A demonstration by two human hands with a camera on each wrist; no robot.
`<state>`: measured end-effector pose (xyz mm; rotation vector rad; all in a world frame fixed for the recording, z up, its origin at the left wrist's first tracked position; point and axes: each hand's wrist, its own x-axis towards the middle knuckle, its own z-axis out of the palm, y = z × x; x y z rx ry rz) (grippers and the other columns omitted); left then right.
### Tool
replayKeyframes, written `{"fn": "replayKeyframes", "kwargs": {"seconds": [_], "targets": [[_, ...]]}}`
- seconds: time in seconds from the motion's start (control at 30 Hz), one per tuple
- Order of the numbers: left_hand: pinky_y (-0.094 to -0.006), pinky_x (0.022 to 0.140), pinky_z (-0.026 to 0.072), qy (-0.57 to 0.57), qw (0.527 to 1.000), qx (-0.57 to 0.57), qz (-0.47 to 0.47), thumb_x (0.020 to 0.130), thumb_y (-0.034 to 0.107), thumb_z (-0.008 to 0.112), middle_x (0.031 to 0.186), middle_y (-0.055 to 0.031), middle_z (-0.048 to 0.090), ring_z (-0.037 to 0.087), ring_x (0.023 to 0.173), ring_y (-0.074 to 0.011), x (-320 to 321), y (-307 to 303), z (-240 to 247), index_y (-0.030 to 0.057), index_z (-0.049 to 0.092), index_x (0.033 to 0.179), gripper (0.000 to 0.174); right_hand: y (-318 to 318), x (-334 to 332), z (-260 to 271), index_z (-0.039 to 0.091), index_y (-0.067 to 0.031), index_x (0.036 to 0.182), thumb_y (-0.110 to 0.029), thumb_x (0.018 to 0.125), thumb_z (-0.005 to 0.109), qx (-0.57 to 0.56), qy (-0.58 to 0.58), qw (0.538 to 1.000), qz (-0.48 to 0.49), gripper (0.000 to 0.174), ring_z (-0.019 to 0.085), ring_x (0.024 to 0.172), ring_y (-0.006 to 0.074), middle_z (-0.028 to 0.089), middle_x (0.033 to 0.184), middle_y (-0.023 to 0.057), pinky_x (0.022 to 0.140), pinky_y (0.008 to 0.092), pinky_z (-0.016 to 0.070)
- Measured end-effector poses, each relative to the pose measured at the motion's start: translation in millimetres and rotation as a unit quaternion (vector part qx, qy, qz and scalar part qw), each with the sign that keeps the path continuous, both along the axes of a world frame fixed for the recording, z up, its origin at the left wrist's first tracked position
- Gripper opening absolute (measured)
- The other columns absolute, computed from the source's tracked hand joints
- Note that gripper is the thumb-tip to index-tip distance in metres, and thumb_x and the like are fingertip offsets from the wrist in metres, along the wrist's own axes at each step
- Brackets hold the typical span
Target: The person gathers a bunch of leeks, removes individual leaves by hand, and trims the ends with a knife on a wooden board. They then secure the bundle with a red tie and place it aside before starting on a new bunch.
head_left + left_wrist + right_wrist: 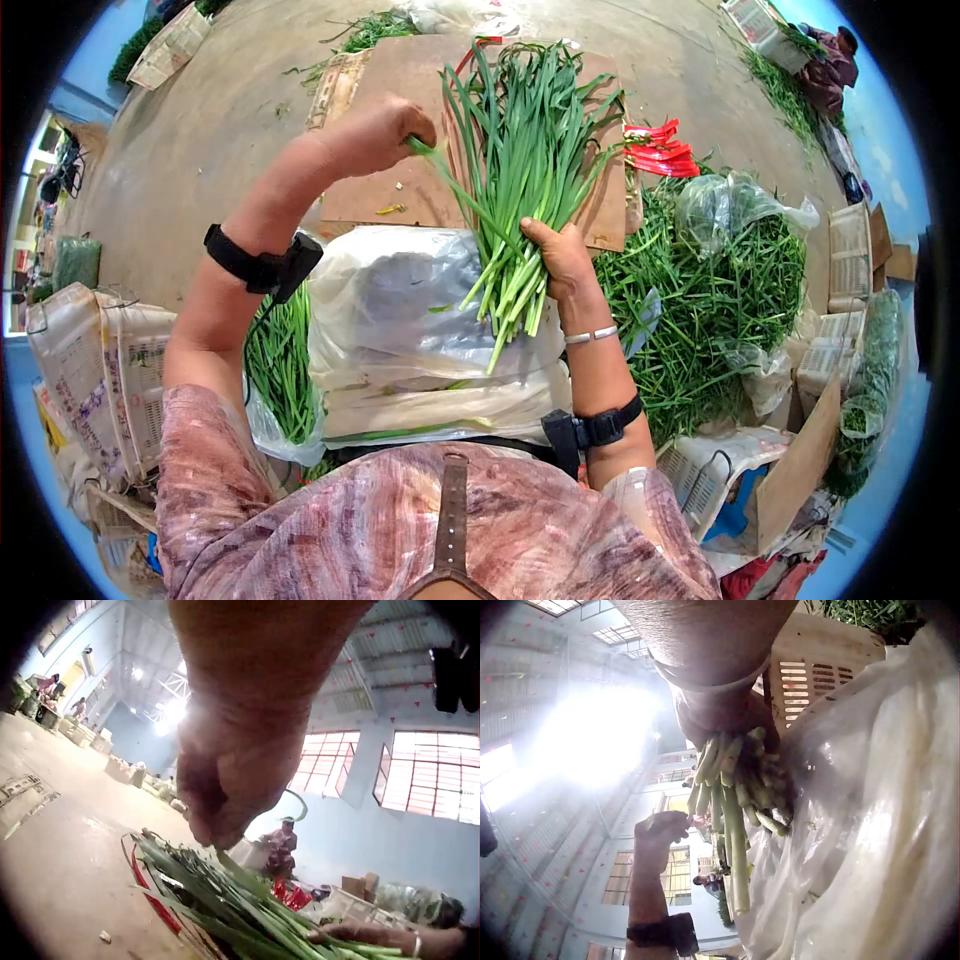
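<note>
Leafy bunch (530,150): likely light, bruisable; hold by stems (510,285). Right hand (566,262): gripping stems. Left hand (385,138), left of bunch: pinching leaf (430,155).

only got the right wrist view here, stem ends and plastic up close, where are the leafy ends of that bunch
Observer: In the head view, the leafy ends of the bunch of long-leaved greens fan out over a brown board.
Operator: ok, i can see the left hand but not what it's got
Observer: The left hand pinches the end of a long green leaf that runs down toward the bunch.
Operator: anything by the right edge of that board
Observer: Yes, a batch of shiny red strips lies there.
</note>
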<state>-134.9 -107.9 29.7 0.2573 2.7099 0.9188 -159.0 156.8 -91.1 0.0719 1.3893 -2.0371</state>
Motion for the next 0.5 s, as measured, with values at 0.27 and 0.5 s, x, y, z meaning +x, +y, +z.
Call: {"fn": "replayKeyframes", "kwargs": {"seconds": [0.27, 0.5], "targets": [[-0.0326, 0.050, 0.0424, 0.413, 0.900, -0.032, 0.135, 0.077, 0.013, 0.061, 0.066, -0.0070, 0.061, 0.055, 0.052, -0.0239, -28, 28, -30, 0.0059, 0.063, 0.082, 0.009, 2, -1, -1, 0.052, 0.0056, 0.104, -0.002, 0.079, 0.057, -0.012, 0.001, 1.000, 0.010, 0.027, 0.063, 0.073, 0.0215, 0.062, 0.090, 0.0126, 0.064, 0.0338, 0.0548], [-0.0205, 0.047, 0.0354, 0.063, 0.689, 0.640, 0.334, 0.080, 0.007, 0.060, 0.063, -0.0022, 0.053, 0.046, 0.052, -0.0089, -62, 23, -4, 0.0031, 0.057, 0.076, 0.007, 0, -1, -1, 0.049, 0.0042, 0.108, 0.001, 0.078, 0.057, -0.046, -0.002, 0.999, 0.007, 0.031, 0.063, 0.076, 0.0225, 0.060, 0.094, 0.0126, 0.068, 0.0349, 0.0548]]}}
